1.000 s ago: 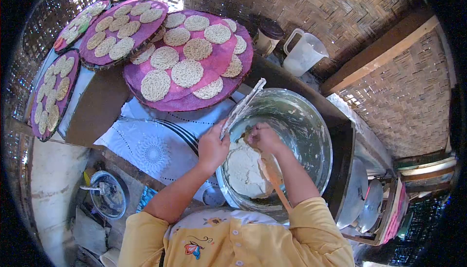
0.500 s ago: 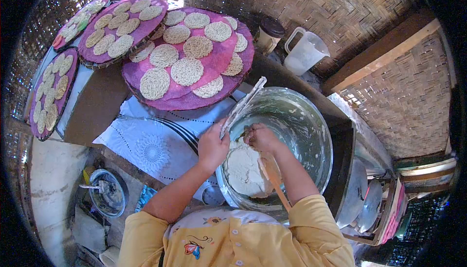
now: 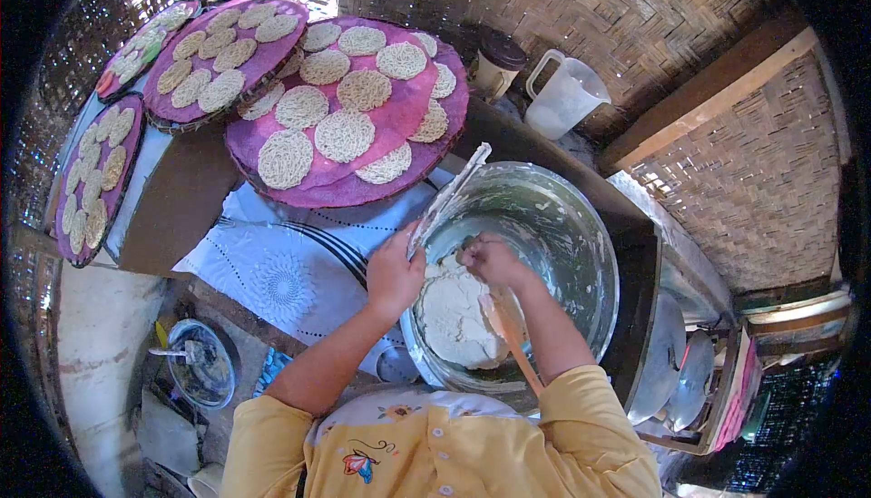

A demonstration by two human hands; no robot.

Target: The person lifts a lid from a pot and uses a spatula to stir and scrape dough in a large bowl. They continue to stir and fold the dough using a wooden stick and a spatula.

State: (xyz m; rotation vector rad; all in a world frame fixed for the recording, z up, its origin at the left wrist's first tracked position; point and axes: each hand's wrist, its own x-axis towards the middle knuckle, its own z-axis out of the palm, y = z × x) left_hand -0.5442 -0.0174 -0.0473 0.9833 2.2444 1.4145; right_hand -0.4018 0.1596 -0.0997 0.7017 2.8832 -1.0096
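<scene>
1. Grip, left hand [image 3: 395,273]: closed around a crusted strip [image 3: 453,194] slanting over the basin [image 3: 581,253].
2. Right hand [image 3: 493,259]: fingers bent beside the dough [image 3: 456,317]; from here, I cannot tell how tightly, or on what.
3. Dough: inside the basin, touching the wooden spoon [image 3: 510,330].
4. Risk: spoon knocked askew, forearm being near.
</scene>
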